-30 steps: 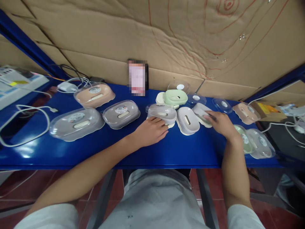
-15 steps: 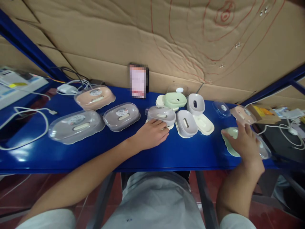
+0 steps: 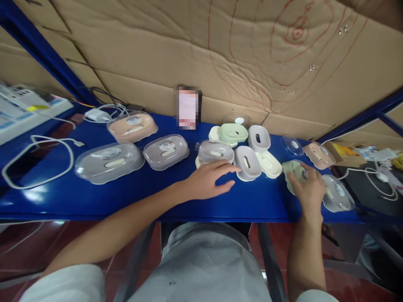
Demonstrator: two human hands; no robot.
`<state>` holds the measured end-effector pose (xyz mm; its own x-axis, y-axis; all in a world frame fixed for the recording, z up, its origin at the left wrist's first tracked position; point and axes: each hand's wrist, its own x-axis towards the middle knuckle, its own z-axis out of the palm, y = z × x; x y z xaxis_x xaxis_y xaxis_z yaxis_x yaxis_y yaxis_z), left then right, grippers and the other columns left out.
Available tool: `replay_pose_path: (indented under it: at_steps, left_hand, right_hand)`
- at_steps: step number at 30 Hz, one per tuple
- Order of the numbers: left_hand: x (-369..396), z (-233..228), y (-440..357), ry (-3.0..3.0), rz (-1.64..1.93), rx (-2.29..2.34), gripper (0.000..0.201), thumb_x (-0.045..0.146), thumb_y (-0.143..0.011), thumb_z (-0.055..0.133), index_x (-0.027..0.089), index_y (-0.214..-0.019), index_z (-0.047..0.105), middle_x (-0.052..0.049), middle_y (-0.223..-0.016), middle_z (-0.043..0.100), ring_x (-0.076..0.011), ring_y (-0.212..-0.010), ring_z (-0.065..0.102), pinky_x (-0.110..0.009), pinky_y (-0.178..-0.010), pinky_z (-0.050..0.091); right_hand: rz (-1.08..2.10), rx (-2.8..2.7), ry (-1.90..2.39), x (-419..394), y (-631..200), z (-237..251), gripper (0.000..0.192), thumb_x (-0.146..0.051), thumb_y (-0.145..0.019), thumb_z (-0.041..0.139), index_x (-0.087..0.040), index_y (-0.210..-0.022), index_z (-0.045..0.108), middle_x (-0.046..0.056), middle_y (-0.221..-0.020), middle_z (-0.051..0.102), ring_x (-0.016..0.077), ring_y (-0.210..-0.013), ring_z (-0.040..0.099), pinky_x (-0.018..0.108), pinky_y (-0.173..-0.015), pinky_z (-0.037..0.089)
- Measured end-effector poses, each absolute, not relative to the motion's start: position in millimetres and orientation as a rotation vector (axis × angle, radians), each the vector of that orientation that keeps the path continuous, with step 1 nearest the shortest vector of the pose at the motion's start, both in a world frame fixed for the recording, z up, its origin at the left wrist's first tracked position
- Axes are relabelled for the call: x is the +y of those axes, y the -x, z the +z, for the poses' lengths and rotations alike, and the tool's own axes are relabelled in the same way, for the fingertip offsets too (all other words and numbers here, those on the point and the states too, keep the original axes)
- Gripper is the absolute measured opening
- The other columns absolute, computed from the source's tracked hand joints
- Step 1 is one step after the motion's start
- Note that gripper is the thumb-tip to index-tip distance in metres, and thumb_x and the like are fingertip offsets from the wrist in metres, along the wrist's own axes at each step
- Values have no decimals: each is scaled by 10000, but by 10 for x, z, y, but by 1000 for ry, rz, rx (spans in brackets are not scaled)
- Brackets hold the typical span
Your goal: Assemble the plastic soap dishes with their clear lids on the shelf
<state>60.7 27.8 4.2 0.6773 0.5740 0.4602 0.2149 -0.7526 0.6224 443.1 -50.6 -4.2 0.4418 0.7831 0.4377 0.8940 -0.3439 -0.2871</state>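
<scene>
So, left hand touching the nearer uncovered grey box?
Cannot tell: in the head view, the left hand overlaps the grey box at its edge, hiding any gap.

No wording legible anywhere. Round labels [image 3: 111, 153] on the clear lids [image 3: 86, 167]: print too small and blurred to read. Upright screen [image 3: 188, 108]: pixelated, unreadable. Cardboard [image 3: 141, 50]: red hand-drawn rings [image 3: 297, 33] and curves; dark mark at upper left, unclear.
</scene>
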Motion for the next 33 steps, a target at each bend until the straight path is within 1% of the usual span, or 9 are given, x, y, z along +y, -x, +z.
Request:
replay_pose_path:
  at_steps: [2,4,7,9,14,18,22,26,33]
  left_hand:
    - [224,59,-629,-2077,840,495,450,274,-1008,653,235,-1452,591,-82,-1225,734,-175,-992,715,-305,-821,600]
    - [186,41,-665,-1867,812,412,561,279,-989,685,268,-1526,524,-124,-1349,685,-200,-1083,712,-322,-831,618]
    - [189,-23,-726,-1543,833,376,947,299,-879,840,420,-1655,311,-178,-1697,381,-307,-1337,647,-437,-940,636]
    - [227,-53,-752,-1328,860,372,1155,337,-796,926,498,-1675,194,-164,-1767,261,-363,-1404,613,-524,-1006,619]
    - [332,-17,-729,-1075,985,488,895,504,-792,936,283,-1541,499,-167,-1547,602,-384,-1435,590,-574,-1161,522]
    - [383,33,-684,-1001,961,542,862,605,-856,860,306,-1556,455,-168,-1634,522,-389,-1410,613,-590,-1087,580]
    - [436,31,-659,-1026,953,597,752,672,-969,695,323,-1577,423,-147,-1662,496,-375,-1412,615,-597,-1073,594]
    - [458,43,-641,-1030,1019,608,697,687,-1009,627,338,-1580,435,-114,-1635,532,-368,-1412,612,-584,-1054,609]
    - [455,30,-648,-1032,1149,648,853,592,-879,844,368,-1581,415,-100,-1624,530,-331,-1375,639,-520,-1033,634]
  right_hand:
    - [-258,-1367,2063,-426,-4334,11,621,-654,-941,629,-233,-1399,629,218,-1359,690,471,-1287,647,710,-1038,528]
    - [-163,-1385,1936,-327,-4146,116,616,-641,-963,629,-250,-1437,588,196,-1407,675,424,-1310,651,640,-1020,573]
    - [16,-1617,1658,-186,-3663,360,573,-594,-983,648,-304,-1469,560,145,-1500,630,366,-1363,634,573,-1036,597]
    - [113,-1865,1373,-104,-3281,547,556,-548,-964,711,-321,-1456,587,129,-1539,603,365,-1424,588,591,-1127,543]
    - [373,-2196,864,328,-2761,793,373,-480,-1033,664,-337,-1377,674,61,-1457,688,278,-1382,635,506,-1190,507]
    - [233,-2130,1055,920,-2954,563,401,-532,-1043,615,-290,-1353,697,89,-1447,701,287,-1387,630,527,-1208,472]
    - [60,-2171,1299,1098,-3097,376,402,-520,-1102,479,-291,-1336,712,85,-1501,673,327,-1503,526,656,-1283,295]
    - [186,-2346,1004,700,-2864,492,490,-603,-1090,497,-330,-1470,642,47,-1484,685,287,-1420,598,525,-1241,401]
    - [448,-2233,901,445,-2698,498,412,-516,-1093,556,-307,-1422,690,43,-1402,745,266,-1301,691,462,-1117,536]
